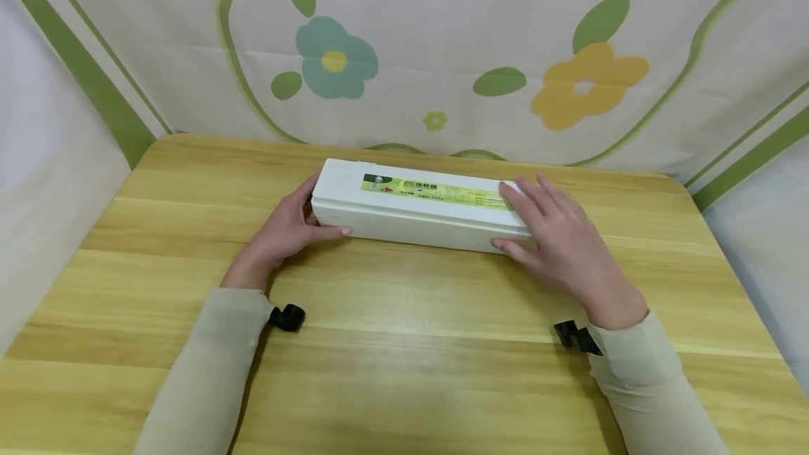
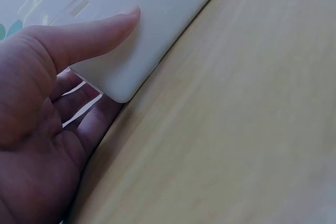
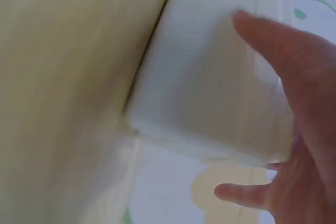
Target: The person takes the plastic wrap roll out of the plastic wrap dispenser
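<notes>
A long white cling film box (image 1: 411, 227) with a green and yellow label (image 1: 436, 192) on its lid lies on the wooden table, its lid down. My left hand (image 1: 292, 222) holds the left end, with the thumb on the front face and the other fingers round the back. At the other end, my right hand (image 1: 562, 234) grips the box with its thumb at the front and fingers over the top. The left wrist view shows the left thumb (image 2: 100, 38) flat against the white side. In the right wrist view the box is slightly blurred.
The wooden table (image 1: 404, 371) has a patterned cloth (image 1: 411, 34) hanging right behind its back edge. Pale cloth also hangs on the left and right. A black wrist mount (image 1: 288, 317) sits at the left cuff, another (image 1: 576, 337) at the right.
</notes>
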A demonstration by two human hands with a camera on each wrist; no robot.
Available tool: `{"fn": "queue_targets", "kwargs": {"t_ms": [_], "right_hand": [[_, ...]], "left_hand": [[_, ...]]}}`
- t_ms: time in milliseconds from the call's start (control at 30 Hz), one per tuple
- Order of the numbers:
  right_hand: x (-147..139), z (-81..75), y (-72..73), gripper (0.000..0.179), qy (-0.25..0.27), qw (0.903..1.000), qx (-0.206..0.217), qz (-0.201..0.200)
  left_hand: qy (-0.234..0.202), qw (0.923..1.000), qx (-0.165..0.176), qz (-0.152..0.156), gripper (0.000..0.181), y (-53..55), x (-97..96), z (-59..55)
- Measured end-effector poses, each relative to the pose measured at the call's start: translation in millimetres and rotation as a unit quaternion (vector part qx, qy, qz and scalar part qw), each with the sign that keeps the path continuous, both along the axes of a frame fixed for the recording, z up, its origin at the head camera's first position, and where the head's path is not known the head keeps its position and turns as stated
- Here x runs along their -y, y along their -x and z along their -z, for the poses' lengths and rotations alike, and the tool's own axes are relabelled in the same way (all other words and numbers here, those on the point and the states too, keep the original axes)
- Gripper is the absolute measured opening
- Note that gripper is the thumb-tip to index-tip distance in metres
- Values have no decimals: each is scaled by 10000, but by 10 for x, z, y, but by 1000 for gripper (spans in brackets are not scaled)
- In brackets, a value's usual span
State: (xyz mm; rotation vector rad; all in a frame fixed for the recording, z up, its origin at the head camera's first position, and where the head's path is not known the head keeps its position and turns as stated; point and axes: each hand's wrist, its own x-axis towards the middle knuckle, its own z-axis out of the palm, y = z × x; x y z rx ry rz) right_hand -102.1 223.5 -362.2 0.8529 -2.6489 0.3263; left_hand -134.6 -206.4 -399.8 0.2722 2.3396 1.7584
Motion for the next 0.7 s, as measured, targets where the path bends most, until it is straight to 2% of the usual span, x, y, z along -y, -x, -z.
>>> {"fn": "queue_targets", "kwargs": {"t_ms": [167, 400, 567, 700], "right_hand": [[16, 46, -5, 107, 350, 9982, 264, 399], [15, 78, -32, 98, 292, 9993, -136, 189], [39, 65, -50, 95, 163, 9987, -423, 238], [72, 57, -16, 93, 354, 9970, -642, 262]], "left_hand": [[41, 10000, -40, 46, 113, 21, 7, 3], [20, 9999, -57, 103, 111, 7, -8, -15], [-23, 10000, -59, 75, 111, -16, -17, -65], [-31, 9999, -123, 20, 111, 1, 11, -95]]}}
